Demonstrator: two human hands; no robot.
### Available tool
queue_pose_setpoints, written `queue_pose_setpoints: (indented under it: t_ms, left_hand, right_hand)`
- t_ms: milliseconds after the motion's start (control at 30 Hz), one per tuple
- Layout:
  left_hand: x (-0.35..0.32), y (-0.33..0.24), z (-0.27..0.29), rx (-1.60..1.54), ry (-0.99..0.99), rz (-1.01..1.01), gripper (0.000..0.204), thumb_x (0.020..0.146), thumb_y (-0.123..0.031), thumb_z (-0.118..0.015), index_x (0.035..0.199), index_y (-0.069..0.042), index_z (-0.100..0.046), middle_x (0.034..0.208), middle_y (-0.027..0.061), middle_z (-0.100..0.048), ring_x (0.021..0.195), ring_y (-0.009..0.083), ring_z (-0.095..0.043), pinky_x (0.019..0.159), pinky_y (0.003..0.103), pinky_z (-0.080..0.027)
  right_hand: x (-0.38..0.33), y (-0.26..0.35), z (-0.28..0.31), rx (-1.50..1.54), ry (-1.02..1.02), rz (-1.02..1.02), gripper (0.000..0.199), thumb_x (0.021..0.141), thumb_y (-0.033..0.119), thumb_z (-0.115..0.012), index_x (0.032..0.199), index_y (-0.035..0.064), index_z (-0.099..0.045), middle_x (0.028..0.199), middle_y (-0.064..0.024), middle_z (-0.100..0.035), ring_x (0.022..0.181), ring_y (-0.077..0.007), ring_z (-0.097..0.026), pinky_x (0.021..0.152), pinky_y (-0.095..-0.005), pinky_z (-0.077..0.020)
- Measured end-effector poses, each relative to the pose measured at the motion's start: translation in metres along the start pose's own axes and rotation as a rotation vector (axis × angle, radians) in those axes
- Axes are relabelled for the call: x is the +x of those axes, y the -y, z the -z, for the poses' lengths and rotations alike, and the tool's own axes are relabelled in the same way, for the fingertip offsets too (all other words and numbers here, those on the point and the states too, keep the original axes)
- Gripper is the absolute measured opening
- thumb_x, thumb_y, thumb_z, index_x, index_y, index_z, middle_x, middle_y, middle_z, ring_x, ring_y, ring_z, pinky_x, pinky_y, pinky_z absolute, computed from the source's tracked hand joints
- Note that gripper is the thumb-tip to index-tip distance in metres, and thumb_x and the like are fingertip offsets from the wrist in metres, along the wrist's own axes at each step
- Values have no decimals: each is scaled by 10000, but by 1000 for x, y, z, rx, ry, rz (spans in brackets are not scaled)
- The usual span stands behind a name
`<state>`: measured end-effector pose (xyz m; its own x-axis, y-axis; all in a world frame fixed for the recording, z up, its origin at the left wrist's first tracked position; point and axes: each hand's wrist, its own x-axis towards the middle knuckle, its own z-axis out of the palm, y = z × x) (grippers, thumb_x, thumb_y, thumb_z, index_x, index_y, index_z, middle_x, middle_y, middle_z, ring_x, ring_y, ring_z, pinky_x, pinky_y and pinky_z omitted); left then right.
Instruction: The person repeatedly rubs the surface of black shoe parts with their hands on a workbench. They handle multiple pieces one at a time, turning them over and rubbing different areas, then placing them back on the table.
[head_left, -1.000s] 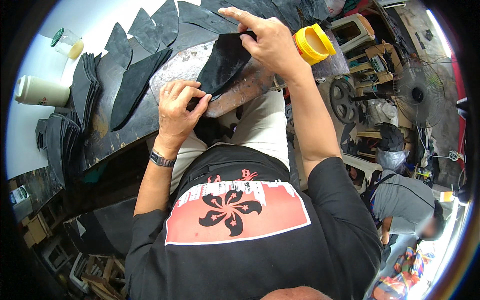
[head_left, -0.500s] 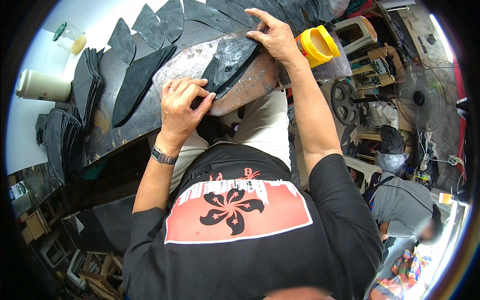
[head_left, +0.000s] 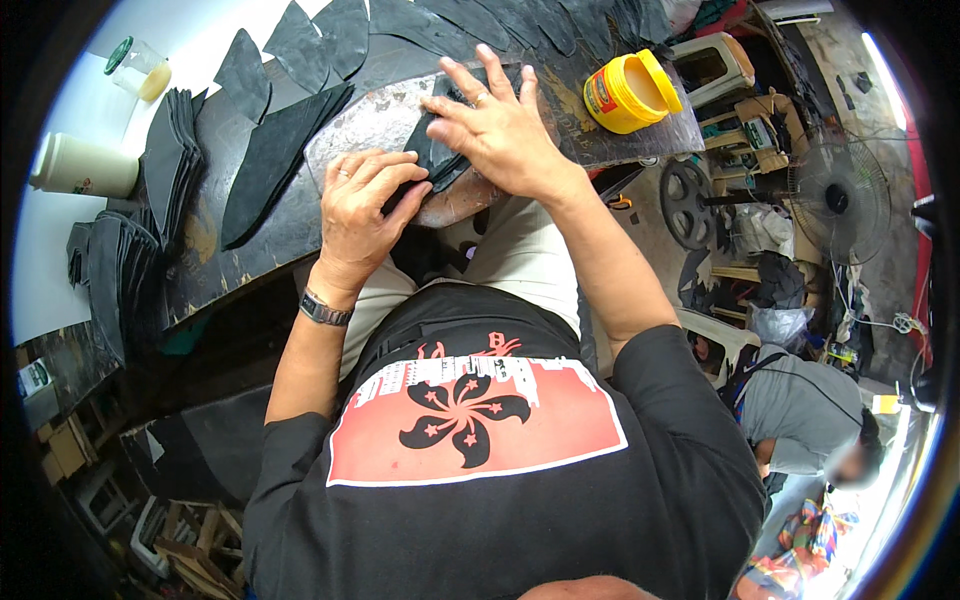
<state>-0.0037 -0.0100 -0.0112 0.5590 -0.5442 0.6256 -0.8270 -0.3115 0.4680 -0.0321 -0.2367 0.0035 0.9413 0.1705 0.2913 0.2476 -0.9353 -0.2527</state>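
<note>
Our left hand (head_left: pixel 365 205) lies curled, knuckles up, on the near end of a dark leather piece (head_left: pixel 432 160), its fingertips pinching that edge. Our right hand (head_left: pixel 500 125) lies flat with fingers spread over the far part of the same piece, pressing it down rather than gripping. The piece rests on a grey stone slab (head_left: pixel 385 125) directly beneath both hands, on the dark workboard (head_left: pixel 250 250).

Just right of our right hand stands an open yellow tub (head_left: pixel 630 92) with a red-and-blue label on its side. Left of our left hand a long black cut piece (head_left: pixel 275 155) lies flat, and further left a stack of black pieces (head_left: pixel 165 165) stands on edge. Beyond that stack, well away from our left hand, we see a white cylindrical container (head_left: pixel 85 167) with a small label low on its side, and a clear jar with a green lid (head_left: pixel 138 70).
</note>
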Motion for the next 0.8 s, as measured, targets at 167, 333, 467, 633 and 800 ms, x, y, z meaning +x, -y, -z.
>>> queue_pose_setpoints:
  t_ms: [167, 333, 467, 633, 800]
  left_hand:
    - [-1, 2, -1, 8, 2, 12, 173, 804, -158, -813, 955, -120, -737, 1073, 17, -743, 1035, 237, -661, 962, 397, -438]
    - [-3, -1, 0, 43, -1, 49, 163, 801, -182, -818, 943, -140, -749, 1099, -3, -713, 1100, 229, -627, 984, 412, -408]
    - [-8, -10, -3, 88, -20, 151, 152, 802, -211, -824, 936, -175, -763, 1110, -20, -691, 1139, 216, -599, 1003, 417, -365]
    - [-8, -6, -2, 98, -11, 128, 161, 802, -244, -828, 949, -206, -774, 1086, -30, -693, 1105, 204, -612, 992, 408, -357]
    - [-7, -7, -1, 83, 3, 140, 158, 812, -249, -826, 947, -193, -765, 1069, -27, -696, 1087, 204, -614, 994, 412, -359]
  right_hand:
    - [-14, 28, -13, -261, 40, -60, 840, 994, 706, -361, 1512, 60, -501, 1673, -142, -303, 1592, -348, -73, 1177, -737, 32]
    - [-17, 28, -1, -279, 67, -8, 823, 997, 702, -360, 1504, 72, -513, 1670, -167, -294, 1593, -348, -64, 1173, -742, 32]
    - [-9, 14, 6, -480, 56, -46, 822, 987, 741, -307, 1542, 161, -484, 1682, -91, -304, 1593, -317, -96, 1185, -724, 39]
    - [-8, 12, 5, -393, 128, 27, 781, 986, 747, -307, 1562, 241, -456, 1676, -100, -313, 1593, -324, -90, 1191, -719, 14]
    - [-27, 21, 20, 99, 185, 1, 693, 1012, 691, -360, 1465, 213, -580, 1660, -174, -311, 1582, -395, -79, 1183, -731, -10]
